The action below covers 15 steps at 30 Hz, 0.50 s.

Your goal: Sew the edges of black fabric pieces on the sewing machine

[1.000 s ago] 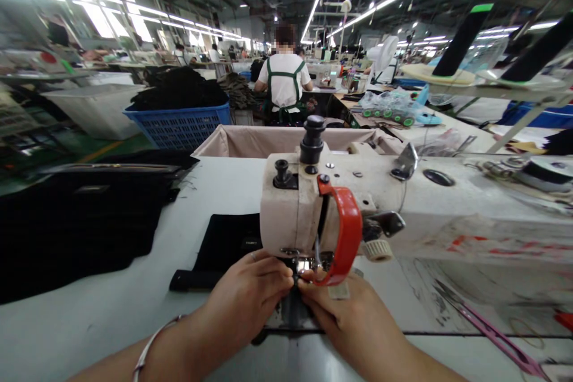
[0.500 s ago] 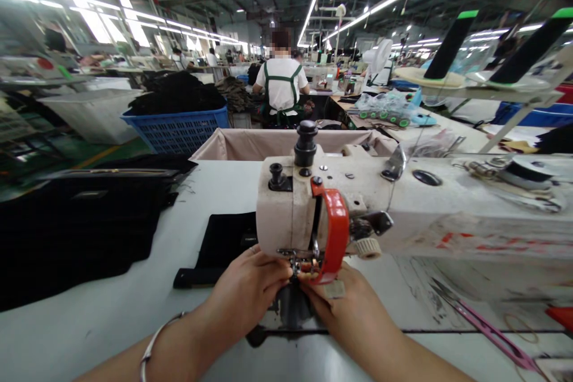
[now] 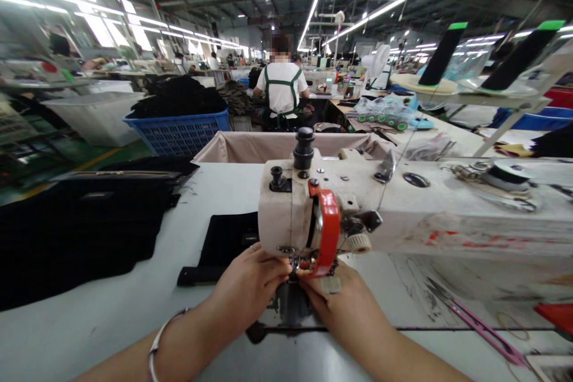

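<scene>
A white sewing machine [image 3: 280,215] with a red guard [image 3: 330,230] stands before me. A black fabric piece [image 3: 224,242] with a small label lies flat behind my left hand and runs under the machine head. My left hand [image 3: 248,283] is closed, its fingertips pinching the fabric's edge left of the presser foot [image 3: 294,264]. From the other side, my right hand [image 3: 351,298] is closed on the same fabric beside the foot, partly covered by the red guard. The fabric between the fingertips is mostly hidden.
Stacked black fabric [image 3: 80,227] lies on the table's left. Pink-handled thread snips [image 3: 481,325] rest at the right. Beyond the machine stand a cloth-lined bin [image 3: 246,146], a blue basket [image 3: 179,131] and thread cones [image 3: 443,57]. A person [image 3: 282,86] sits farther back, facing away.
The view has shifted slightly, so the machine's right side appears a little farther left. Both hands stay beside the presser foot, and the fabric has barely moved.
</scene>
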Available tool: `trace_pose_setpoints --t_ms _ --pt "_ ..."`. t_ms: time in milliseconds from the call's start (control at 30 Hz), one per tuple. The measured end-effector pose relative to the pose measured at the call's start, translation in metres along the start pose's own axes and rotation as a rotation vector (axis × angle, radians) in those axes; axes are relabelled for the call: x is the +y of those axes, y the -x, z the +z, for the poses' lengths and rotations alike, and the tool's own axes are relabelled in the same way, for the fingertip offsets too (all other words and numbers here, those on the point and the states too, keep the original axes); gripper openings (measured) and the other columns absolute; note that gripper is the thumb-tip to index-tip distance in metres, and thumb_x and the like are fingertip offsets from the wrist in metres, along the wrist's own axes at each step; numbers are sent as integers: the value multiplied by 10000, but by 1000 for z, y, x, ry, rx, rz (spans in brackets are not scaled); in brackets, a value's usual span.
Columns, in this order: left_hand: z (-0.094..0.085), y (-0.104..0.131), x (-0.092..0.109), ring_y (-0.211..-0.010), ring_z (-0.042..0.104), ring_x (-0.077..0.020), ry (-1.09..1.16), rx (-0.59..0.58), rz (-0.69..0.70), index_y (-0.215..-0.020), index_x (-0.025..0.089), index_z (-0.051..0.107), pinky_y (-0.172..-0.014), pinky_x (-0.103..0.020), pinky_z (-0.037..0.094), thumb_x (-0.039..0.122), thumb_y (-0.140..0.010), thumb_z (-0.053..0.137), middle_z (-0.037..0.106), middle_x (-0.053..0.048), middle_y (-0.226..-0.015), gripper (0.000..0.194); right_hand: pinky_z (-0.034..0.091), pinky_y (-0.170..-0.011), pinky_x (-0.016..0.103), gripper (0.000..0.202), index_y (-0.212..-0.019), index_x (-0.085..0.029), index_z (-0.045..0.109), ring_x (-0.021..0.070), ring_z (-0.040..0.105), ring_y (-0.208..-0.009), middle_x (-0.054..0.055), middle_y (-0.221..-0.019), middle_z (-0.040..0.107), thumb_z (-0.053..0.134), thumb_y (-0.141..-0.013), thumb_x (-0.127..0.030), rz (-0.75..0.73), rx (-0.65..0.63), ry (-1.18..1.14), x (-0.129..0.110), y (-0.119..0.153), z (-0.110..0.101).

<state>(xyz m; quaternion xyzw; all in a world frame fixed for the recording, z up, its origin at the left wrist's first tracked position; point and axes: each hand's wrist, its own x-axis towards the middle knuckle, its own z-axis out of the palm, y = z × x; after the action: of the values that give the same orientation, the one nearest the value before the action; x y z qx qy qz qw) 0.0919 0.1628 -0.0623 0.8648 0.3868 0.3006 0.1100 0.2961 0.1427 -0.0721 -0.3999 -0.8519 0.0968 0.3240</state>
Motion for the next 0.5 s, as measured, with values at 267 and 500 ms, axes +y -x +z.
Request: trace_pose_setpoints --t_ms 267,500 --pt "4 3 -7 -884 680 -202 -36 26 -4 -881 251 731 -850 -325 540 147 -869 610 751 7 -923 160 517 -781 311 205 -989 -228 697 215 615 -875 71 -948 690 542 -906 -123 60 5 -2 0 -2 4" --pt "14 12 -41 -832 724 -171 -148 25 106 -904 323 751 -786 -212 592 345 -864 640 761 39 -932 120 517 -717 238 45 -840 -240 655 167 633 -837 -3 -925 697 628 -875 -226 16 -40 177 7 -7 18"
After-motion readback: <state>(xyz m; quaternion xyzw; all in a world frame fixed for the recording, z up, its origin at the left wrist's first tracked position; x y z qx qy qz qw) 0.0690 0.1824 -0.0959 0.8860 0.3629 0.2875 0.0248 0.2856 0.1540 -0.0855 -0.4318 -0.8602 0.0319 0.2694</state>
